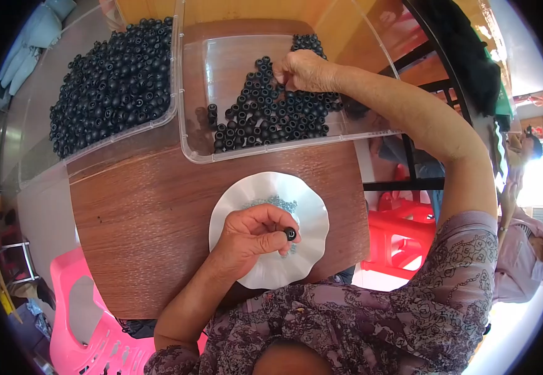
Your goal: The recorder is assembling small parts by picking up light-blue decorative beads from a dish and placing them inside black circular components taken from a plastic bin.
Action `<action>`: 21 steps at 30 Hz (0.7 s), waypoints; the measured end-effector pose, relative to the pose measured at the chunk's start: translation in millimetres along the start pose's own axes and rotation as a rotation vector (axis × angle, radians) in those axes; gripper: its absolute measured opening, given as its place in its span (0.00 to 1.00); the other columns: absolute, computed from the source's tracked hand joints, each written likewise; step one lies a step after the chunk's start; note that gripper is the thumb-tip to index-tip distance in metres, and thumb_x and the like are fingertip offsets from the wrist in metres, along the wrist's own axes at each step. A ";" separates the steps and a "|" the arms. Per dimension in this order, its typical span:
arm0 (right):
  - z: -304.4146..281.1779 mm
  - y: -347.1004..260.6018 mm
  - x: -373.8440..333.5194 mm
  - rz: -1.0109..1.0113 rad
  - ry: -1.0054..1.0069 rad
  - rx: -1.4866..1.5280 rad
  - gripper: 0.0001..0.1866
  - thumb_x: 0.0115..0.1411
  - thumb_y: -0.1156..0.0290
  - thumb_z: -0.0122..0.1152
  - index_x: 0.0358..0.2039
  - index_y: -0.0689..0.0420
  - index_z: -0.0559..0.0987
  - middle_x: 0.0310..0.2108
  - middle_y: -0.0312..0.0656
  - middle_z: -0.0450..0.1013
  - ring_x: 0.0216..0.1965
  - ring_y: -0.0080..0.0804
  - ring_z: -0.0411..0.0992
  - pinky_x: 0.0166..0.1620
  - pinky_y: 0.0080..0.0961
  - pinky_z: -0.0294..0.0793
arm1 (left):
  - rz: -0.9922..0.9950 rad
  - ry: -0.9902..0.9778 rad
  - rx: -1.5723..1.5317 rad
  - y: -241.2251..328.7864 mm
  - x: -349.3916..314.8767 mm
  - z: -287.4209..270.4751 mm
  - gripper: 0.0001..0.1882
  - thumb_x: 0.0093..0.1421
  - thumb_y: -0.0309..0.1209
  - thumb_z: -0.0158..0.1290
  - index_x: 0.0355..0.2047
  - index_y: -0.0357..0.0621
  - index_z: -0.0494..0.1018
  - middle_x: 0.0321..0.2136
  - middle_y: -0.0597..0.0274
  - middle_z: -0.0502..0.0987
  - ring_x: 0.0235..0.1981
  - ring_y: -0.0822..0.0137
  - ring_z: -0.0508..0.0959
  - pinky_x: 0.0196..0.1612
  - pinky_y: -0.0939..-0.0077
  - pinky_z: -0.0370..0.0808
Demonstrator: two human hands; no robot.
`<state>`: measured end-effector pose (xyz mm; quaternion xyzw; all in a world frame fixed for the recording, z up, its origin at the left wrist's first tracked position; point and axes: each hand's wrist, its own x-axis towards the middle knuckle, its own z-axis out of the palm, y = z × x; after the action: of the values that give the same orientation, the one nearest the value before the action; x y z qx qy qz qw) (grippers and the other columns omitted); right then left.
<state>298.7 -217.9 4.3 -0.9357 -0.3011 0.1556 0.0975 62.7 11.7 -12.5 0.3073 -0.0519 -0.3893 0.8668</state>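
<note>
The hands are well apart: by the left hand [246, 237] a black bead [290, 234] is pinched between thumb and forefinger above the white plate [315, 219], where pale blue bits [279, 202] are gathered; the right hand [303, 70] is stretched into the right tub [199, 158], its fingers lowered to the loose beads [265, 115], though whether one is gripped cannot be told. No clear long axis is shown by the round pinched bead, its pale-marked end turned upward. From it the loose beads are found straight ahead, past the plate's far rim, the right hand being nearer them
</note>
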 end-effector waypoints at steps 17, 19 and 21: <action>-74.6 -126.5 -114.4 0.009 0.537 0.531 0.04 0.51 0.80 0.56 0.29 0.65 0.76 0.25 0.38 0.74 0.29 0.22 0.70 0.33 0.19 0.69 | 0.165 0.057 0.039 -2.7 -2.4 5.5 0.07 0.56 0.22 0.51 0.35 0.32 0.71 0.29 0.54 0.75 0.24 0.70 0.72 0.31 0.79 0.69; -64.0 -152.2 -142.7 -0.001 0.600 0.542 0.06 0.49 0.80 0.58 0.31 0.62 0.78 0.24 0.35 0.74 0.29 0.21 0.71 0.34 0.20 0.71 | 0.187 0.040 0.031 -2.4 -3.0 8.2 0.07 0.57 0.22 0.50 0.36 0.32 0.71 0.29 0.54 0.75 0.24 0.70 0.72 0.30 0.79 0.69; -40.3 -170.8 -170.5 0.049 0.593 0.774 0.09 0.49 0.80 0.61 0.34 0.61 0.79 0.26 0.35 0.74 0.31 0.17 0.71 0.35 0.15 0.71 | 0.174 0.030 0.027 -2.9 -2.2 10.3 0.07 0.57 0.22 0.50 0.36 0.32 0.71 0.29 0.54 0.75 0.25 0.70 0.72 0.30 0.78 0.69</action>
<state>90.4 -186.2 128.8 -0.8418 -0.1581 -0.0148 0.5159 56.0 6.7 -5.5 0.3193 -0.0705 -0.3073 0.8937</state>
